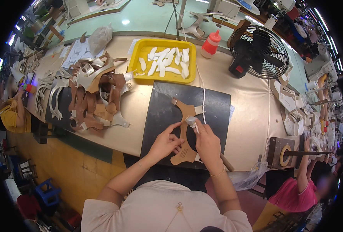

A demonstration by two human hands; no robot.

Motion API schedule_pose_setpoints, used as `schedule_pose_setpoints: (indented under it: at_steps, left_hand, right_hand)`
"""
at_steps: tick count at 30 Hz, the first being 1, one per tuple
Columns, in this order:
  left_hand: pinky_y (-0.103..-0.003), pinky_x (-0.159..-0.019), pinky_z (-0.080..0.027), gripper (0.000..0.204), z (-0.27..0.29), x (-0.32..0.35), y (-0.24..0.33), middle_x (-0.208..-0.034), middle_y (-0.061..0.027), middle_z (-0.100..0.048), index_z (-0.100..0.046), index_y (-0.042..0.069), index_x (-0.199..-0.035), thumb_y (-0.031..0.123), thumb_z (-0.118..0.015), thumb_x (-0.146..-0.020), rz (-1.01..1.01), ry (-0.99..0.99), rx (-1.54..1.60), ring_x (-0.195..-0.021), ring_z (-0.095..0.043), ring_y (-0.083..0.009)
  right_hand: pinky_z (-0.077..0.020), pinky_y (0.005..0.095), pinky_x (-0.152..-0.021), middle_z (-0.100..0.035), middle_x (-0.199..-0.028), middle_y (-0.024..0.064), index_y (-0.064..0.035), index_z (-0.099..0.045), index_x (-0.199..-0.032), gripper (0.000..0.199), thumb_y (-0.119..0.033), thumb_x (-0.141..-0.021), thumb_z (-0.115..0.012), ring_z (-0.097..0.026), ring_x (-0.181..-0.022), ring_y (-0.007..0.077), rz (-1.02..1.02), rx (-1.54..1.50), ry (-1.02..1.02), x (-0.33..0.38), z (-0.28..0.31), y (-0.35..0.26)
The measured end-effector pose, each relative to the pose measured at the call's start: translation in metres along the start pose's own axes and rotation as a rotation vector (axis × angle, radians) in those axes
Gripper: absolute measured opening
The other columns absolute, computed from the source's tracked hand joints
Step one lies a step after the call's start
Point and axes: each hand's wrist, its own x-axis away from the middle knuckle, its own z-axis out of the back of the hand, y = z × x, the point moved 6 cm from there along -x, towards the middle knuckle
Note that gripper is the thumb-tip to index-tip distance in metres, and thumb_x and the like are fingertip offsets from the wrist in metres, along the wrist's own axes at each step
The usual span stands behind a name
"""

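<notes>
A brown cut shoe-upper piece [187, 112] with pale strap ends lies on a black mat [163, 101] in front of me. My left hand [164, 145] is at its narrow middle, index finger and thumb on the left edge, other fingers curled. My right hand [208, 145] is closed on a small pale grey-white piece [191, 120] over the upper part of the brown piece. I cannot make out exactly what that is. Partly hidden by my right wrist, a wooden tool handle [226, 162] lies at the mat's near right edge.
Beyond the mat, a yellow tray [133, 63] holds several white padding pieces. Brown upper pieces [92, 102] are heaped to the left. A red-capped bottle [211, 45], a black fan [258, 52] and a white cord [203, 87] are at the back. A person in pink [295, 197] works at right.
</notes>
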Motion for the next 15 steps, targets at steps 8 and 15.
schedule_pose_setpoints:
  at_steps: [8, 15]
  left_hand:
    - [-0.026, -0.057, -0.057, 0.061, -0.001, -0.001, 0.001, -0.074, -0.0075, -0.066, -0.04, 0.003, -0.149, 0.006, -0.067, -0.094, 0.002, 0.008, -0.052, -0.065, -0.068, -0.0122]
    - [-0.024, -0.059, -0.057, 0.062, -0.002, -0.001, 0.003, -0.074, -0.0059, -0.064, -0.037, 0.004, -0.149, 0.008, -0.068, -0.095, 0.012, -0.002, -0.069, -0.064, -0.067, -0.0121]
  right_hand:
    - [-0.055, 0.0409, -0.063, -0.064, -0.09, 0.0101, -0.0079, -0.058, -0.138, 0.044, -0.013, -0.094, -0.063, -0.068, -0.072, 0.0298, 0.035, 0.065, 0.043, -0.003, 0.002, -0.008]
    - [-0.0547, 0.0401, -0.062, -0.063, -0.086, 0.0107, -0.009, -0.056, -0.14, 0.047, -0.013, -0.094, -0.064, -0.067, -0.071, 0.0306, 0.066, -0.003, 0.083, -0.006, 0.0, -0.006]
